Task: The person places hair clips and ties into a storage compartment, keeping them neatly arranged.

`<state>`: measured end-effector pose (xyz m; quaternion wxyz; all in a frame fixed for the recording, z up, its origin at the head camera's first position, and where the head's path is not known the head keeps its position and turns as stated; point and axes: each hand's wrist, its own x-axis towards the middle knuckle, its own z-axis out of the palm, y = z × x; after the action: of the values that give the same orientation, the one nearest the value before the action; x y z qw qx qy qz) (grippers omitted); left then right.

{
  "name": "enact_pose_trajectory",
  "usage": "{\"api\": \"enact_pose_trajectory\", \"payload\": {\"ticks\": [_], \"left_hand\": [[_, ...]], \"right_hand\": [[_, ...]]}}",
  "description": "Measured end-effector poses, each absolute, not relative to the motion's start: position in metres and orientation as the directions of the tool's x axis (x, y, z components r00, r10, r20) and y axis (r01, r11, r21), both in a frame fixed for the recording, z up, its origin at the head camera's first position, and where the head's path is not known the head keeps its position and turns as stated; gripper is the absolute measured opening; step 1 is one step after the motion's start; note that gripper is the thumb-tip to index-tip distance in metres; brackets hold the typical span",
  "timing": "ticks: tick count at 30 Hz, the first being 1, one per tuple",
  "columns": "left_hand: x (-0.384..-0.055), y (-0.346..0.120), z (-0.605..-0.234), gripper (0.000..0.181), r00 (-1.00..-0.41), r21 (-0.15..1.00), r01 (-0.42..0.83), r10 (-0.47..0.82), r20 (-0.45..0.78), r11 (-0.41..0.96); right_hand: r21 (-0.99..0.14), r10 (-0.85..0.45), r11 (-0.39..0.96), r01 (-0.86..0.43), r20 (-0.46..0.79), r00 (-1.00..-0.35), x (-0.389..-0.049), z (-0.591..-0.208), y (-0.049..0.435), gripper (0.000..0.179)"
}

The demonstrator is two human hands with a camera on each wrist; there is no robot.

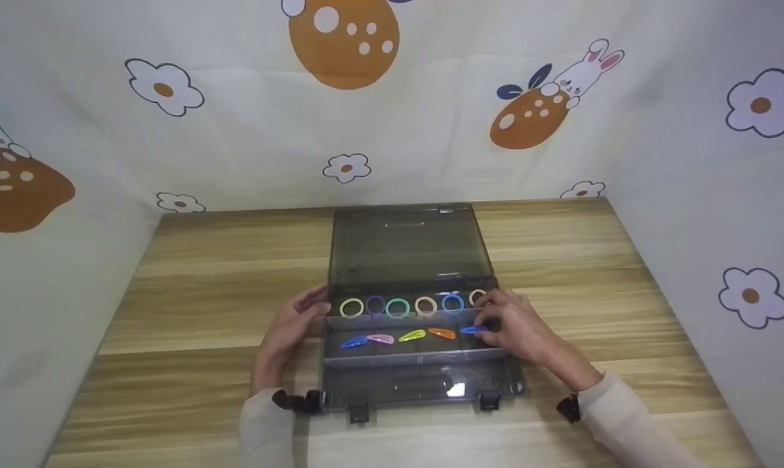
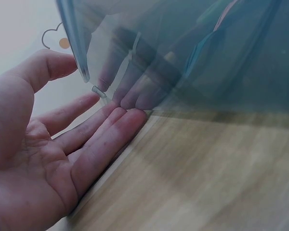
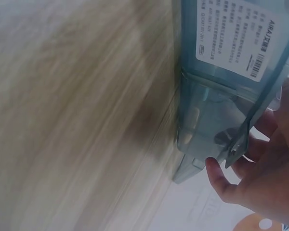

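A dark, see-through plastic storage box (image 1: 405, 383) stands with its lid (image 1: 411, 250) folded back. Snap hair clips lie in a row in its middle compartment: blue, pink, yellow-green (image 1: 412, 335) and orange (image 1: 441, 333). At that row's right end, my right hand (image 1: 519, 325) pinches a blue hair clip (image 1: 472, 330) between thumb and forefinger. Several coloured rings, among them a green one (image 1: 397, 308), line the back compartment. My left hand (image 1: 291, 328) rests on the box's left side. In the left wrist view its fairly straight fingers (image 2: 108, 130) touch the wall, thumb by the rim.
Two latches, left (image 1: 359, 413) and right (image 1: 489, 401), hang at the box's front edge. Below the box runs a wood-grain table (image 1: 190, 312). A printed cloth (image 1: 249, 149) encloses the back and sides. The right wrist view shows a white label (image 3: 236, 36) on the box's side.
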<state>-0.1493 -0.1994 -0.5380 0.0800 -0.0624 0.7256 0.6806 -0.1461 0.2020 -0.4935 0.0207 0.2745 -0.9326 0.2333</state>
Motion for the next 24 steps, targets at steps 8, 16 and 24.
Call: {"api": "enact_pose_trajectory", "payload": {"ticks": [8, 16, 24], "left_hand": [[-0.1495, -0.1974, -0.5372, 0.051, -0.979, 0.977, -0.201, 0.017, -0.202, 0.067], [-0.1502, -0.1962, -0.5387, 0.051, -0.981, 0.979, -0.193, 0.012, -0.194, 0.066], [-0.1493, -0.1958, -0.5384, 0.051, -0.98, 0.978, -0.197, 0.003, -0.198, 0.063]], "right_hand": [[-0.384, -0.513, 0.755, -0.532, 0.159, -0.843, -0.1452, -0.4923, 0.2013, 0.011], [-0.375, -0.509, 0.76, -0.531, 0.165, -0.845, -0.1447, -0.4929, 0.2014, 0.012], [-0.392, -0.505, 0.76, -0.519, 0.147, -0.851, -0.1445, -0.4933, 0.2016, 0.014]]}}
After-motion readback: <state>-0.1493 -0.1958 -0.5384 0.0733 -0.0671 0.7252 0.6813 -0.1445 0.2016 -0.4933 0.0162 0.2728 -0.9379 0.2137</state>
